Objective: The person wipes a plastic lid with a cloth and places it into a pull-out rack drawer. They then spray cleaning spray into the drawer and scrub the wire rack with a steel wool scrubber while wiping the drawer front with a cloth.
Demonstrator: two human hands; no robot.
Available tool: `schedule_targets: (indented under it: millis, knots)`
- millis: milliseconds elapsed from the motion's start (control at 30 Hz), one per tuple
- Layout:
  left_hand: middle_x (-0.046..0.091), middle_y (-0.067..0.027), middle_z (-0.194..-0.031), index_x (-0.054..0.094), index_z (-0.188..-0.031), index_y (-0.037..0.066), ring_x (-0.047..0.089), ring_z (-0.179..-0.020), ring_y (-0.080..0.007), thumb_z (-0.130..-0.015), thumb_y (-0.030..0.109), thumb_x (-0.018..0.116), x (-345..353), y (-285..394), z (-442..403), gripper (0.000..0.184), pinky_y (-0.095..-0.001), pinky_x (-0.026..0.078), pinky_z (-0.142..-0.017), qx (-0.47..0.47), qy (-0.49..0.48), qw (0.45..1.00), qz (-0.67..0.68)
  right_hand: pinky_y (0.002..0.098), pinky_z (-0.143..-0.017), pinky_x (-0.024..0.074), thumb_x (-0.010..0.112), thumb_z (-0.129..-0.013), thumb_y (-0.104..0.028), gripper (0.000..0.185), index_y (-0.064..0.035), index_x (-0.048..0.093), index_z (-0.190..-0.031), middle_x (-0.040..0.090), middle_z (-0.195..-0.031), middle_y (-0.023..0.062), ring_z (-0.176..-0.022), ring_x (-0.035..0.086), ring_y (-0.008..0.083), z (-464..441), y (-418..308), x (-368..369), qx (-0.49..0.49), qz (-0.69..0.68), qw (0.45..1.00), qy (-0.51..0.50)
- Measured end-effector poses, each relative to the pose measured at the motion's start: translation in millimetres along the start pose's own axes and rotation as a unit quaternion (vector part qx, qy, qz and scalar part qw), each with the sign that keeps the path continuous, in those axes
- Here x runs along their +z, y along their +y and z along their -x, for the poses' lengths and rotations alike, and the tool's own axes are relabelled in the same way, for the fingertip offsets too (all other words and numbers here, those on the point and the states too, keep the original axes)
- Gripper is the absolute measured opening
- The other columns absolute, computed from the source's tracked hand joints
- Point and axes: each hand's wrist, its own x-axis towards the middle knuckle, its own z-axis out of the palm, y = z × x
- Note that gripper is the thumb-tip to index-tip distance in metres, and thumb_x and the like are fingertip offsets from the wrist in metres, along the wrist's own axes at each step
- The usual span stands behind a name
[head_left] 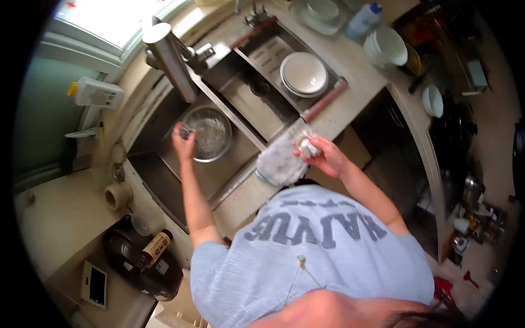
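My left hand [184,143] is over the left sink basin, at the left rim of a round metal bowl [221,143]. Its fingers are closed on a small dark, shiny thing [187,132] whose kind I cannot make out. The bowl seems to hold clear water. In front of the counter edge, my right hand [327,157] grips a crumpled white wad [308,146], cloth or paper. Just left of that hand, a pale grey cloth [282,161] drapes over the counter's front edge.
A steel faucet [174,63] stands behind the left basin [154,177]. Stacked white bowls [304,74] sit in the right basin. More white bowls [385,48] and a blue-capped bottle [363,21] stand at the back right. A dark brown jug [134,257] is at lower left.
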Motion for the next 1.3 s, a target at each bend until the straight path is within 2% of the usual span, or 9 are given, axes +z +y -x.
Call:
schedule_targets:
  millis: [167,267,367,500,600,733,900,1000,1300]
  knots:
    - [0.053,-0.0158,-0.105,0.047,-0.113,0.002,0.053,-0.095,-0.0264,-0.069,0.002,0.063,-23.3,62.8,3.7,0.047,-0.0323,0.040,-0.087,0.138,0.247,0.957,-0.056,0.0295,-0.073,0.0488,0.046,-0.087,-0.020,0.031,-0.0049,0.041,-0.114,0.054,-0.107,0.0098,-0.095,0.056,0.0213,-6.4,-5.4,6.0,0.025,0.013,0.999,-0.037]
    - [0.054,-0.0171,-0.104,0.051,-0.105,0.002,0.050,-0.101,-0.0308,-0.060,0.002,0.063,-17.9,-64.0,2.2,0.047,-0.0379,0.039,-0.089,0.232,-0.285,0.860,-0.354,0.0303,-0.073,0.0478,0.045,-0.087,-0.019,0.026,-0.0071,0.043,-0.110,0.056,-0.104,0.0085,-0.094,0.057,0.0174,-25.9,12.3,-2.0,0.025,0.057,0.998,-0.014]
    - [0.057,-0.0159,-0.095,0.051,-0.103,-0.001,0.056,-0.086,-0.0282,-0.066,0.009,0.068,-20.6,17.4,-3.4,0.042,-0.0354,0.045,-0.077,-0.006,0.065,0.996,-0.065,0.0294,-0.071,0.0469,0.047,-0.087,-0.021,0.024,-0.0088,0.043,-0.107,0.057,-0.104,0.0071,-0.093,0.058,0.0172,-13.0,4.2,11.3,0.028,0.063,0.996,-0.053]
    - [0.055,-0.0172,-0.098,0.050,-0.103,0.000,0.053,-0.086,-0.0326,-0.072,0.019,0.065,-26.7,72.9,26.3,0.039,-0.0402,0.043,-0.076,0.158,0.264,0.933,-0.187,0.0281,-0.073,0.0459,0.046,-0.088,-0.020,0.028,-0.0093,0.039,-0.113,0.056,-0.108,0.0070,-0.092,0.057,0.0156,-7.5,10.1,10.2,0.028,0.060,0.994,-0.085]
    - [0.055,-0.0174,-0.087,0.049,-0.097,0.002,0.054,-0.083,-0.0334,-0.062,0.004,0.060,-3.1,-112.6,19.6,0.037,-0.0417,0.043,-0.072,0.288,-0.262,0.838,-0.382,0.0304,-0.075,0.0449,0.046,-0.088,-0.022,0.031,-0.0082,0.038,-0.115,0.054,-0.109,0.0043,-0.093,0.054,0.0133,-12.5,29.6,-2.8,0.018,0.128,0.988,-0.079]
    - [0.056,-0.0181,-0.091,0.051,-0.098,0.003,0.053,-0.086,-0.0358,-0.064,0.005,0.061,-25.4,-40.2,-12.6,0.036,-0.0432,0.043,-0.074,-0.031,0.092,0.990,-0.099,0.0339,-0.080,0.0438,0.052,-0.085,-0.026,0.047,-0.0050,0.034,-0.124,0.050,-0.114,0.0071,-0.103,0.048,0.0162,9.5,40.7,-6.4,-0.001,0.087,0.994,-0.069]
    - [0.057,-0.0178,-0.092,0.049,-0.101,-0.002,0.056,-0.077,-0.0297,-0.071,0.011,0.064,-63.6,-65.8,-32.3,0.036,-0.0357,0.045,-0.069,0.027,-0.272,0.818,-0.506,0.0336,-0.091,0.0344,0.052,-0.085,-0.026,0.052,-0.0011,0.032,-0.126,0.046,-0.118,0.0104,-0.109,0.042,0.0172,-14.8,56.6,-44.2,-0.066,0.070,0.995,0.031]
    - [0.054,-0.0062,-0.088,0.050,-0.102,-0.001,0.050,-0.075,-0.0131,-0.073,0.007,0.063,-30.1,89.1,8.4,0.033,-0.0250,0.043,-0.066,-0.049,-0.306,0.950,-0.039,0.0312,-0.093,0.0319,0.052,-0.085,-0.026,0.052,-0.0007,0.032,-0.126,0.044,-0.120,0.0119,-0.111,0.040,0.0167,9.9,52.8,-55.0,-0.135,0.047,0.985,0.092]
    - [0.053,-0.0107,-0.103,0.042,-0.115,0.000,0.052,-0.095,-0.0188,-0.076,0.023,0.061,145.9,378.2,254.5,0.049,-0.0294,0.042,-0.082,-0.101,-0.647,0.634,0.411,0.0294,-0.080,0.0414,0.044,-0.089,-0.021,0.022,-0.0118,0.049,-0.108,0.055,-0.103,0.0003,-0.093,0.051,0.0097,121.8,69.2,-118.4,-0.325,-0.231,0.914,0.077]
